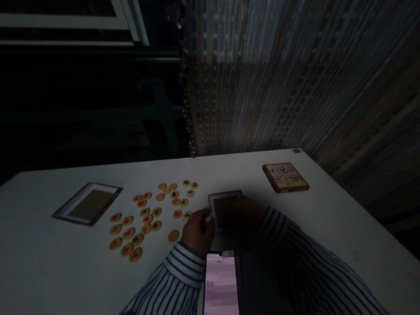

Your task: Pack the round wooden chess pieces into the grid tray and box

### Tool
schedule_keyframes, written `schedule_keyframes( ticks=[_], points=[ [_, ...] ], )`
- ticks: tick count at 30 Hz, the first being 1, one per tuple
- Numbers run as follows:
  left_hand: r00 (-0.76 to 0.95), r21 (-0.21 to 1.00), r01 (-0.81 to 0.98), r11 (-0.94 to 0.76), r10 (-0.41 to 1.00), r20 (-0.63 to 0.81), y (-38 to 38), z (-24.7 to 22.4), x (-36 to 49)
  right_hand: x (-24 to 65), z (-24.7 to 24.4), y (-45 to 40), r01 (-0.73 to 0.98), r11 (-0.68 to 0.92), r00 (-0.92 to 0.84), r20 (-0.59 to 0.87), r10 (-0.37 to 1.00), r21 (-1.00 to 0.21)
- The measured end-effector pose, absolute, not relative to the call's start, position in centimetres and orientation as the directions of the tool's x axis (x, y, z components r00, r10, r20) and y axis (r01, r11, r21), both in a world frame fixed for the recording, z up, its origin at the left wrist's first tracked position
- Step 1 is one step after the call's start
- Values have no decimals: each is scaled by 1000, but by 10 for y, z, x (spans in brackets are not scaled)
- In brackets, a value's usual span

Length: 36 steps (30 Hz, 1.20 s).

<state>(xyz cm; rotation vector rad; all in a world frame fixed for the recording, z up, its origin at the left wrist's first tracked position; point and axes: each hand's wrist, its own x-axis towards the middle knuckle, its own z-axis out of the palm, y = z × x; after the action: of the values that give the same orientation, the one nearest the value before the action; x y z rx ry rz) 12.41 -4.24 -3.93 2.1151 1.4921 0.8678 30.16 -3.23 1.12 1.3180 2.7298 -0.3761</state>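
A small shallow box [225, 194] with a pale rim and a dark inside lies on the table in front of me. At its left edge is my left hand [197, 233], thumb and fingers curled against the rim. My right hand [247, 215] reaches over the right part of the box; deep shadow hides its fingers and anything in them. To the left, many round wooden Chinese chess pieces [144, 212] with red or black characters are spread out, some blank side up. One blank-faced piece [173, 235] lies just left of my left hand.
On the white table [51, 279], another open shallow box part [89, 203] sits at the left. A flat box with a printed cover [285, 177] lies at the right. A lit phone [220, 294] is at the near edge between my forearms. A string curtain [261, 74] hangs behind.
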Motion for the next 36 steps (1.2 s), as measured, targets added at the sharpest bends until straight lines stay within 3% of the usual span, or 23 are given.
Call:
schedule_keyframes(
  ticks=[22,36],
  points=[
    [191,685,652,-324,945,265,-44,-39,126,300,15,-34,794,589,-608,-219,763,-152],
    [226,652,675,-345,938,262,-42,-42,125,301,16,-33,776,609,-631,-212,746,-167]
  ],
)
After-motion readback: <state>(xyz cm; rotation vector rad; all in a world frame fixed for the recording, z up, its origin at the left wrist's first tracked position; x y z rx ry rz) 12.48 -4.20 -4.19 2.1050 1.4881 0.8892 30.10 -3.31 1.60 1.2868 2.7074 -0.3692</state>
